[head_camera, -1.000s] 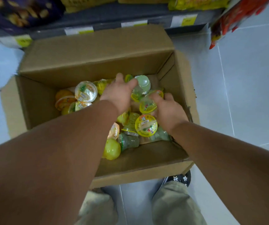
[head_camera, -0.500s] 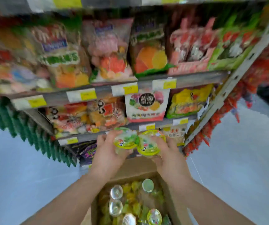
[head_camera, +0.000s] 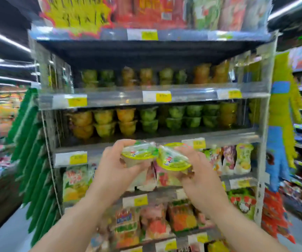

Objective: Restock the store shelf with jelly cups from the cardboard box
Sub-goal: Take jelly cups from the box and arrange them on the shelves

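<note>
Jelly cups (head_camera: 139, 155) touch at mid-frame, one gripped in my left hand (head_camera: 114, 167), one in my right hand (head_camera: 200, 172) (labels blurred), just below a shelf lip (head_camera: 228, 138).

I see two clear jelly cups with yellow-rimmed green lids held up near me, touching: the left cup (head_camera: 138, 157) is nearly upright, and the right cup (head_camera: 174, 160) is tipped with its lid toward me. Beyond them, the shelf (head_camera: 228, 138) carries stacked cups (head_camera: 128, 122) two high, in yellow, orange and green.
</note>
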